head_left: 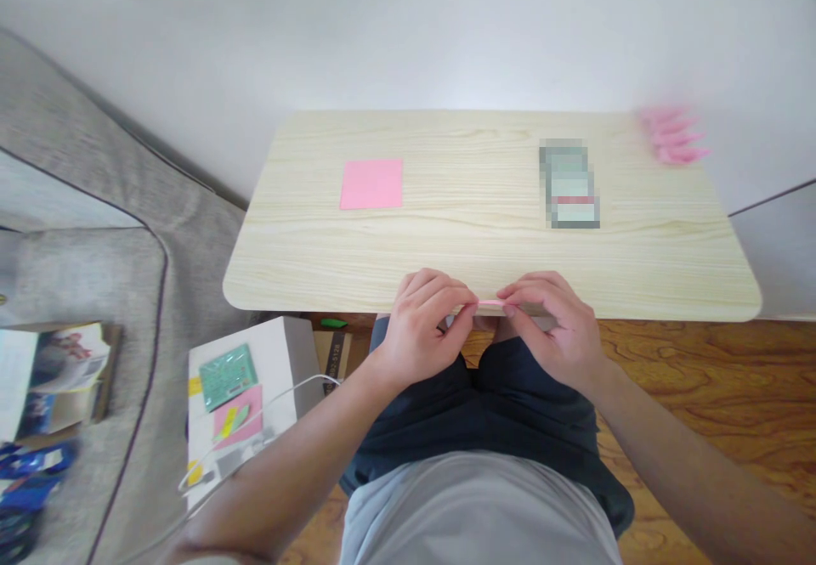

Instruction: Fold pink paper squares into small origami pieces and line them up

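A thin strip of pink paper (490,302) stretches between my two hands at the table's front edge, seen almost edge-on. My left hand (428,314) pinches its left end between thumb and fingertips, and my right hand (556,320) pinches the right end the same way. Beyond them, a stack of square pink paper (371,183) lies flat on the left half of the pale wooden table (459,246). Several folded pink paper pieces (674,134) are gathered at the far right corner; their exact shape is blurred.
A phone-like rectangular object (569,184), pixelated, lies right of centre on the table. Left of my legs, a white box (299,353) holds a green packet (228,377), a pink sheet (252,403) and a white cable. A grey sofa (127,285) stands at the left.
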Demonstrator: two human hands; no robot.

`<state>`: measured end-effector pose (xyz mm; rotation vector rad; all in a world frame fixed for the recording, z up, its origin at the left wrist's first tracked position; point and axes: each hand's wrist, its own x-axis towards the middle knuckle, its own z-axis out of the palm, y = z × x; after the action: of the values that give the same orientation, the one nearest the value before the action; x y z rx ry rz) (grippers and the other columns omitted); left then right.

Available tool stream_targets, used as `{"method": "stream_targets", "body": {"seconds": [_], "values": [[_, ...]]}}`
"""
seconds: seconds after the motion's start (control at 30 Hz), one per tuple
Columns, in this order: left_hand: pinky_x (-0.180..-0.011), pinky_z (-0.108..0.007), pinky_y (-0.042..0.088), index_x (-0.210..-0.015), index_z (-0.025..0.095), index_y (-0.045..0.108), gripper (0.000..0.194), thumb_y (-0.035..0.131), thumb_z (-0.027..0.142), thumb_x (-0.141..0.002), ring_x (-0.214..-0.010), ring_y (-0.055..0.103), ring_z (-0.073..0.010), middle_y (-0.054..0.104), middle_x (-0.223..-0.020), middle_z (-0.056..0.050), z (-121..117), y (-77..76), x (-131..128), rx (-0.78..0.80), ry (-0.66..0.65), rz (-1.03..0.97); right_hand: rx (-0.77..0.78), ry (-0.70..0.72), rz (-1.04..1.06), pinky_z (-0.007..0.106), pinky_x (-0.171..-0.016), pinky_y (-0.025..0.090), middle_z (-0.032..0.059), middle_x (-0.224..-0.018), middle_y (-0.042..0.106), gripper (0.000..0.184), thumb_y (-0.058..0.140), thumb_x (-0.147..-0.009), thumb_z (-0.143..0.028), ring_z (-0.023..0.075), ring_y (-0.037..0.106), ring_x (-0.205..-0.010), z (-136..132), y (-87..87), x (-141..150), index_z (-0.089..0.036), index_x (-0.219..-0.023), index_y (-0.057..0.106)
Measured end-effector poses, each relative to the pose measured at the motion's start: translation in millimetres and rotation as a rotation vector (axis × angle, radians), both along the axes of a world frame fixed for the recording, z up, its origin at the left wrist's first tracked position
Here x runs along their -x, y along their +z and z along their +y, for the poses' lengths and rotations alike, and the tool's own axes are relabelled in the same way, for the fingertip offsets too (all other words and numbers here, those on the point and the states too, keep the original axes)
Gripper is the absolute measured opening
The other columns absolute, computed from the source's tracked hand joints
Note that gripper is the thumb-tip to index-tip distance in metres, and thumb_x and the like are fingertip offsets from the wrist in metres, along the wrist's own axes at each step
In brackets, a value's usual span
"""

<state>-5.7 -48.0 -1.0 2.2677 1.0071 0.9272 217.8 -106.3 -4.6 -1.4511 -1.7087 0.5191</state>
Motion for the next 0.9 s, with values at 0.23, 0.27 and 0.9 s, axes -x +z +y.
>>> {"method": "stream_targets", "body": {"seconds": [0.23, 0.27, 0.9], "values": [[-0.077, -0.029, 0.052, -0.099, 0.021, 0.068, 0.013, 0.061, 0.031, -0.097, -0.08, 0.067, -0.0151, 0.072, -0.086, -0.001, 30, 5.1, -21, 0.416, -0.062, -0.148, 0.315, -0.004, 0.294, 0.039, -0.079, 0.059, 0.0029, -0.092, 0.081, 0.016, 0.073, -0.091, -0.037, 0.0246, 0.077, -0.085, 31, 6.7, -3, -0.026, -0.101, 0.076], [-0.076, -0.029, 0.052, -0.099, 0.021, 0.067, 0.013, 0.061, 0.032, -0.097, -0.08, 0.068, -0.015, 0.072, -0.086, -0.001, 32, 3.8, -23, 0.474, -0.066, -0.185, 0.326, -0.012, 0.321, 0.039, -0.079, 0.059, 0.0029, -0.091, 0.081, 0.015, 0.074, -0.09, -0.037, 0.0246, 0.077, -0.085, 34, 6.5, -3, -0.025, -0.1, 0.077], [-0.066, -0.021, 0.053, -0.089, 0.016, 0.069, 0.003, 0.071, 0.018, -0.089, -0.065, 0.07, -0.0099, 0.07, -0.072, 0.001, 41, 0.2, -27, 0.74, -0.175, -0.743, 0.279, 0.086, 0.561, 0.031, -0.076, 0.06, 0.001, -0.087, 0.081, 0.008, 0.079, -0.09, -0.029, 0.018, 0.075, -0.078, 44, 5.3, -17, -0.028, -0.096, 0.083]]}}
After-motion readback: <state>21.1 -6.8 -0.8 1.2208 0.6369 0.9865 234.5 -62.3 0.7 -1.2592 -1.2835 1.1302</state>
